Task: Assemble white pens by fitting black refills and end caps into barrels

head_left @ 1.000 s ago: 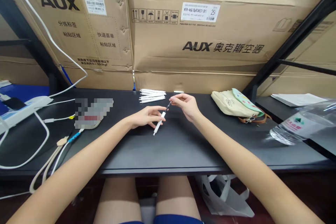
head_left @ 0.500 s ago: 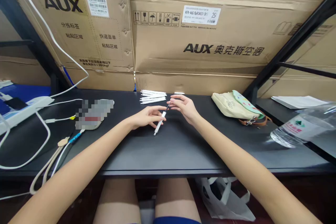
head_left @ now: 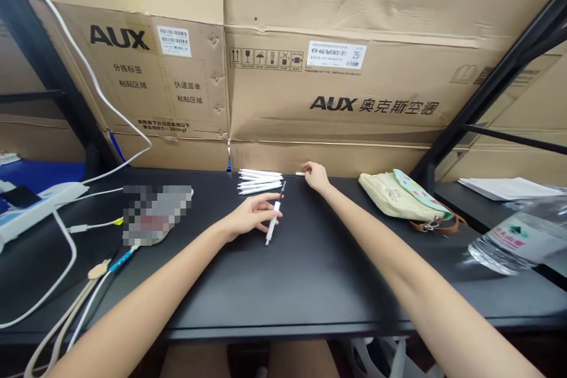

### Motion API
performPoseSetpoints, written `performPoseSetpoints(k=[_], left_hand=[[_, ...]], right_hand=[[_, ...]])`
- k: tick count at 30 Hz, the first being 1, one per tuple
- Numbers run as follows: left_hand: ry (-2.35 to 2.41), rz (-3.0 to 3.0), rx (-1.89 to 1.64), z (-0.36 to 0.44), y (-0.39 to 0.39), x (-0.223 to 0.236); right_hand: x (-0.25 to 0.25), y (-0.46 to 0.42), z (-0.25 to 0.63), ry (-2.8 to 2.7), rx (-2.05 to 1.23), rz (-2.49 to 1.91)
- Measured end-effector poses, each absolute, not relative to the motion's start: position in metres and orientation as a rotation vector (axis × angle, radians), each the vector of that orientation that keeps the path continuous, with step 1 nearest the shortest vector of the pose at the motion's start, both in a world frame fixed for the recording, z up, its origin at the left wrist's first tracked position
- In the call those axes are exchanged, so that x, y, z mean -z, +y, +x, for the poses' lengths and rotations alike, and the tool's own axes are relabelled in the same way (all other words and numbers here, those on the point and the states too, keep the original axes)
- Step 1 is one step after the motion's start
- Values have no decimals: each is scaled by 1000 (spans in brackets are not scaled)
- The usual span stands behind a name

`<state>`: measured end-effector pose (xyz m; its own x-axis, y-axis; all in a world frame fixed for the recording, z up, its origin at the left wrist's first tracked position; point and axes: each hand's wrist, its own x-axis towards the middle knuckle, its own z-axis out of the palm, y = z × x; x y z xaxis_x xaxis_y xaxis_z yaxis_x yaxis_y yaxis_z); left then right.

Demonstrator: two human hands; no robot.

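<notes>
My left hand (head_left: pixel 248 217) pinches a white pen (head_left: pixel 274 216) by its barrel and holds it tilted above the black desk (head_left: pixel 310 271), its dark tip pointing away from me. My right hand (head_left: pixel 315 176) is stretched to the back of the desk, its fingers closed around the end of a small white pen part (head_left: pixel 300 173) lying against the cardboard. A pile of several white pen barrels (head_left: pixel 260 181) lies just left of that hand, behind the held pen.
Large AUX cardboard boxes (head_left: pixel 336 88) wall off the back. A beige pouch (head_left: pixel 401 195) and a plastic water bottle (head_left: pixel 518 235) lie to the right, beside papers (head_left: pixel 505 188). On the left are white cables (head_left: pixel 66 242), a power strip (head_left: pixel 35 204) and a blurred object (head_left: pixel 153 212).
My right hand has let go of the pen tip and reached back to the small white part by the boxes. The left hand keeps the pen. The camera has tilted up a little.
</notes>
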<state>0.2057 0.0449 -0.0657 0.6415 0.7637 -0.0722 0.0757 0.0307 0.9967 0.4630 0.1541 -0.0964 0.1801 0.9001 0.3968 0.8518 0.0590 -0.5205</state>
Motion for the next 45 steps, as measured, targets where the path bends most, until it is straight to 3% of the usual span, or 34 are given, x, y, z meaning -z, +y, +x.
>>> performPoseSetpoints(k=[14,22,30,45], left_hand=[[733,1446,-594,208,46,67],[769,1444,-622,207,44,65],[782,1471,-645,206,39,60],[627,1604,-429,210,34,67]], right_hand=[[78,153,481,-2075,27,-1885],[66,128,472,-1926,-180,-1750],[62,59,426,-1104,-1020,-959],[71,36,399,-970,-1140,-1006]])
